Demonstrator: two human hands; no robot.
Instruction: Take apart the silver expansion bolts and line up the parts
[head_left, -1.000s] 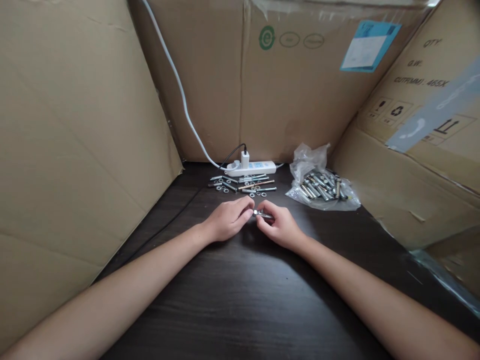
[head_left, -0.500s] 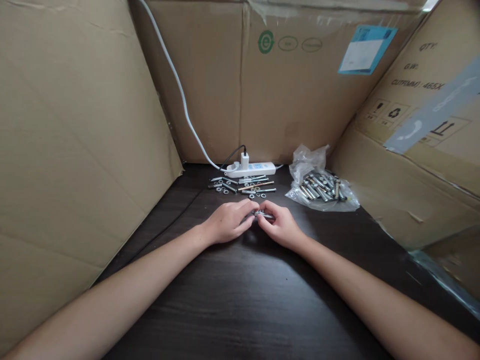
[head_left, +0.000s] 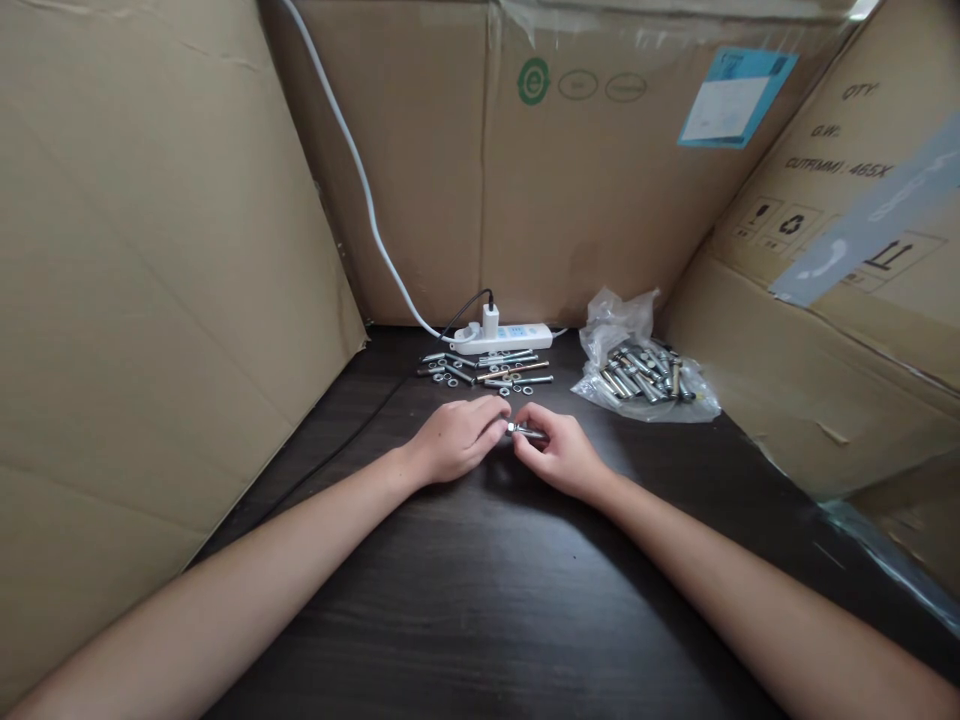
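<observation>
Between the thumb and fingers of my right hand [head_left: 559, 448] is a shiny metal expansion bolt [head_left: 531, 432], lying roughly level with its nut end pointing left. The hex nut [head_left: 511, 428] shows just beyond the right fingertips. My left hand [head_left: 459, 438] sits close to that nut, its fingers curled and thumb and forefinger slightly apart. Nothing shows between the left fingertips. Behind both hands, several loose bolts [head_left: 514, 372] and washers [head_left: 504, 391] lie spread on the dark table [head_left: 465, 600].
A clear plastic bag [head_left: 619, 318] with several metal expansion bolts [head_left: 645, 372] lies at the back right. A white power strip [head_left: 517, 337] with a plugged-in charger [head_left: 490, 320] stands behind the loose parts. A black cable [head_left: 330, 460] runs along the left. Cardboard walls [head_left: 420, 180] enclose the table.
My left fingertips have drawn back slightly to the left from the bolt's end, leaving the nut more exposed. My right hand keeps its hold on the expansion bolt.
</observation>
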